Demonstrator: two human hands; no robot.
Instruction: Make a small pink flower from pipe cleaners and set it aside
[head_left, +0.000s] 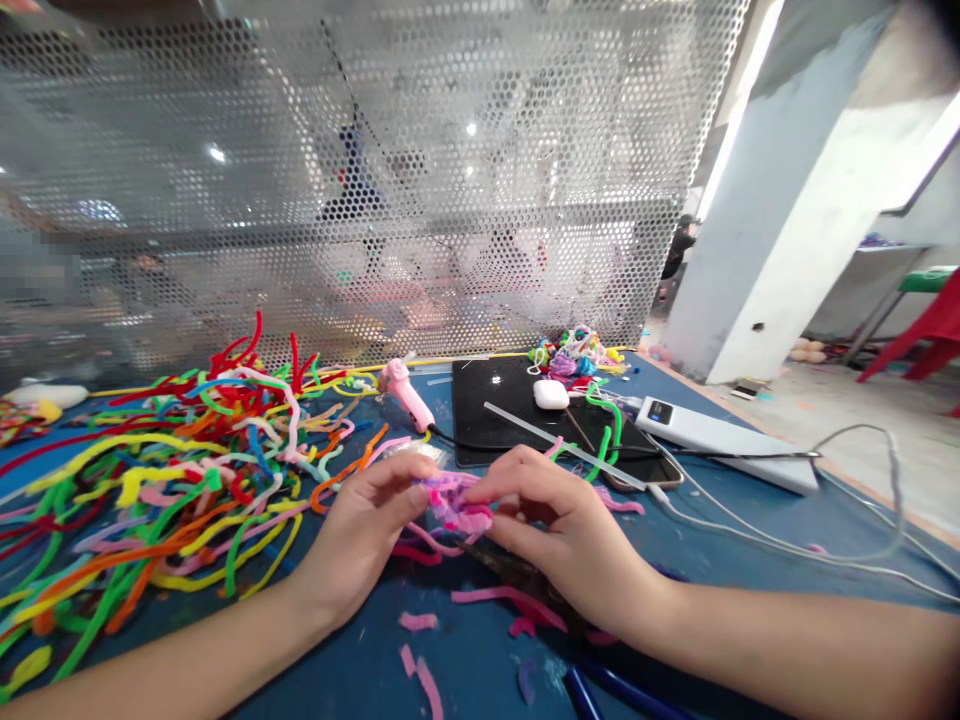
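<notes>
Between both hands, just above the blue table (337, 655), is a small pink and purple piece of shaped pipe cleaners (457, 503). My left hand (375, 520) pinches its left side with thumb and forefinger. On the right side, the fingers of my right hand (555, 515) are closed on the same piece, partly covering it. A loose pink pipe cleaner (510, 595) lies below the hands, and short cut pink bits (418, 621) are scattered nearer to me. Blue handles (581, 692) of some tool show at the bottom edge.
Multicoloured pipe cleaners (202, 480) are heaped on the left. Behind the hands are a pink glue gun (409, 395), a black tablet-like board (487, 400), a white earbud case (551, 394), a phone (660, 468) and a white power bank (731, 445) with cables. A perforated metal screen (450, 250) rises behind.
</notes>
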